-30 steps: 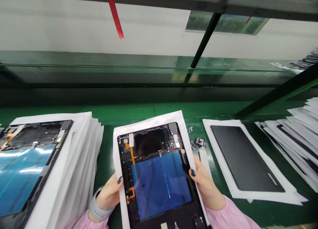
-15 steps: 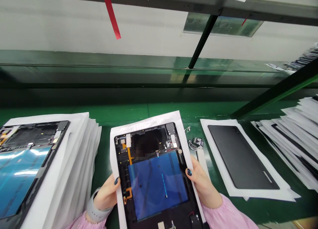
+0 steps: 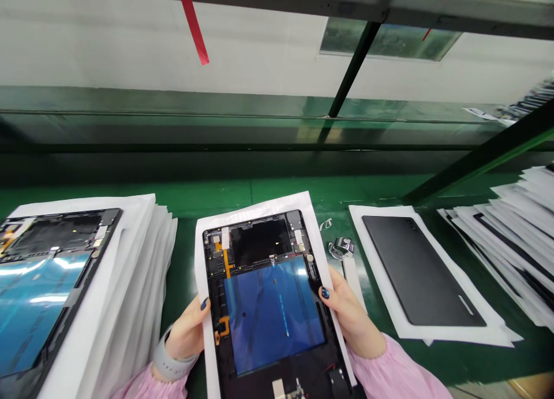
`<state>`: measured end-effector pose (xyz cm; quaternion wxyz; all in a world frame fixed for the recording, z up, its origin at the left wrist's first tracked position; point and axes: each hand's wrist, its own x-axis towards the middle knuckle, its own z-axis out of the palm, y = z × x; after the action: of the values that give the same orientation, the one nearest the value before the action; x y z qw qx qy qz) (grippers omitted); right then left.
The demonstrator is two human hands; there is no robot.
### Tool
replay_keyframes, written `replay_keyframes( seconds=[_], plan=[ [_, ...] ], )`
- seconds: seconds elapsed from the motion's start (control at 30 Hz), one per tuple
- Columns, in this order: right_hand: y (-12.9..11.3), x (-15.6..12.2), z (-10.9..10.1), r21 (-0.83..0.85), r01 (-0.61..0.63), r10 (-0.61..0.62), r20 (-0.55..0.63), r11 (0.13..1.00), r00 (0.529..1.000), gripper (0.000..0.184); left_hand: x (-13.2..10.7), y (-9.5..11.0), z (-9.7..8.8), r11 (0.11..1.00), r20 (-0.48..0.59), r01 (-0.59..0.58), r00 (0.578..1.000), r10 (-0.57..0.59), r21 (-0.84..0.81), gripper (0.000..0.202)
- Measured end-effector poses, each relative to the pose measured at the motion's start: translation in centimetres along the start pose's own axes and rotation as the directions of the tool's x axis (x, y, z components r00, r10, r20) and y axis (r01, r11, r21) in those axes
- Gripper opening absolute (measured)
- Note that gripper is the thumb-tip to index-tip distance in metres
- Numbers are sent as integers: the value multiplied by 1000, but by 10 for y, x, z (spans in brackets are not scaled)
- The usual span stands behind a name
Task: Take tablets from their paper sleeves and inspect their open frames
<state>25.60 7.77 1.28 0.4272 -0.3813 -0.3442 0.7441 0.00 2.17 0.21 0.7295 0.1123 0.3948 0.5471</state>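
An opened tablet [image 3: 277, 318] lies on a white sheet [image 3: 255, 211] in front of me, its blue-filmed battery, dark circuit area and orange flex cables exposed. My left hand [image 3: 188, 327] grips the left edge of tablet and sheet, thumb on top, fingers hidden beneath. On the right edge, my right hand [image 3: 355, 315] holds them the same way, its thumb on the tablet's rim. The lower end of the tablet runs out of view. Just beyond my right hand are a metal-ended tape dispenser-like object [image 3: 341, 248] and a pale strip [image 3: 354, 279].
To the left, another opened tablet [image 3: 52, 272] tops a stack of white sheets [image 3: 142, 260]. A dark grey tablet back cover [image 3: 422, 272] rests on white sheets at right. Farther right stands a leaning stack of sheets and dark panels [image 3: 511, 243]. A green post [image 3: 485, 150] slants behind.
The tablet and sheet have shifted and tilted slightly between my hands, and the reflection on the blue film has changed. Both hands keep their hold.
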Motion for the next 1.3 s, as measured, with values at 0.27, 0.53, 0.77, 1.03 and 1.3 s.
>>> replay_keyframes(
  seconds=[0.27,0.53,0.77,1.03,1.3],
  plan=[
    [-5,10,-1,-74,-2,0,-30,997,1000,49,7,1,0,1000,45,-21,999,20,21,16],
    [-11,14,5,-187,58,-52,37,981,998,37,19,4,2,997,8,-2,1000,2,74,32],
    [-3,24,3,-462,74,-68,31,884,997,23,37,3,7,783,-309,-219,832,462,582,45],
    [8,31,-8,-652,88,-135,-22,753,991,15,39,8,5,541,-106,-198,871,480,817,48],
    [4,27,-3,-845,66,-180,-36,531,983,11,36,3,7,468,-91,-151,885,456,871,67]
  ],
)
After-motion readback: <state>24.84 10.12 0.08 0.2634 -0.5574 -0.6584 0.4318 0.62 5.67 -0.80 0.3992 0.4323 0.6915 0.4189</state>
